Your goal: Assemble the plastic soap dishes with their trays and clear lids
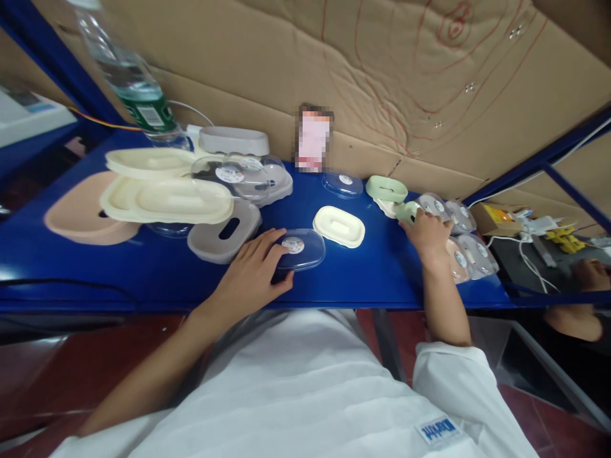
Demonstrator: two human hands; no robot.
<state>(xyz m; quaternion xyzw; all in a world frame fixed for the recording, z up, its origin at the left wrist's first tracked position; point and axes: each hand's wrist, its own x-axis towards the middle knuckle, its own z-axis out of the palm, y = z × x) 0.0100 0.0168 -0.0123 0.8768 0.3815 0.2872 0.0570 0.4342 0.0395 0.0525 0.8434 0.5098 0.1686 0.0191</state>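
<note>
My left hand [258, 266] grips the left end of a clear plastic lid [305, 251] with a round white sticker, fingers over the top and thumb at the near edge. A cream oval tray [338, 227] lies just beyond the lid. At the right, my right hand [429, 236] is closed over a light green plastic piece [408, 211], and part of that piece is hidden under the fingers. Behind it sits a light green oval box [386, 188]. A grey oval box [224, 232] with a slot lies to the left of my left hand.
Cream trays [181, 200] lie stacked over a peach box [86, 210] at the left. A water bottle [147, 108] stands behind. Lidded boxes [477, 257] crowd the right end. A phone [314, 140] leans on the cardboard [258, 70]. Another person's hand [590, 275] shows far right.
</note>
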